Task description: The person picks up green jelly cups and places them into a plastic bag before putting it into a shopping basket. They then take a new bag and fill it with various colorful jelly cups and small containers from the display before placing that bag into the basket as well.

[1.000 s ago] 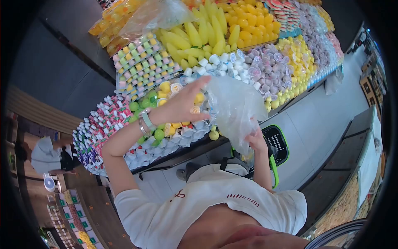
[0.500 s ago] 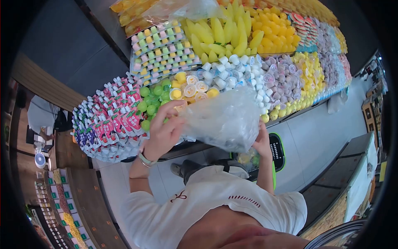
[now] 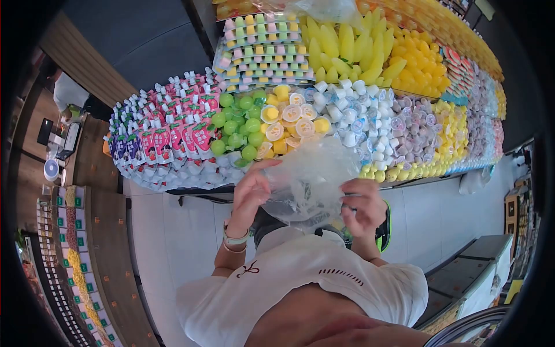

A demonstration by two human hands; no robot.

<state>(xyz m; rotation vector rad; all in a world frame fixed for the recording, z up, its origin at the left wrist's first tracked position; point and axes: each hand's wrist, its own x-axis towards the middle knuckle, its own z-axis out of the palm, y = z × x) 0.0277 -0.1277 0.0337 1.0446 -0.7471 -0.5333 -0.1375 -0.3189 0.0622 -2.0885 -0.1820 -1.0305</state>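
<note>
A clear plastic bag hangs crumpled between my two hands, in front of my body. My left hand, with a watch on its wrist, grips the bag's left edge with bent fingers. On the other side my right hand has its fingers curled at the bag's right edge, closed on the plastic. Just beyond the bag lie yellow jelly cups with clear lids and green round jellies. White-cupped jellies are heaped behind its right side.
Pink and purple pouches fill the display's left end. Trays of coloured jelly cubes, yellow banana-shaped packs and orange jellies sit farther back. A green-edged basket stands behind my right hand. Bulk-food shelves line the left.
The bag has come lower and closer to my body. My right hand has moved up and its fingers now bend over the bag's edge. The view has turned slightly.
</note>
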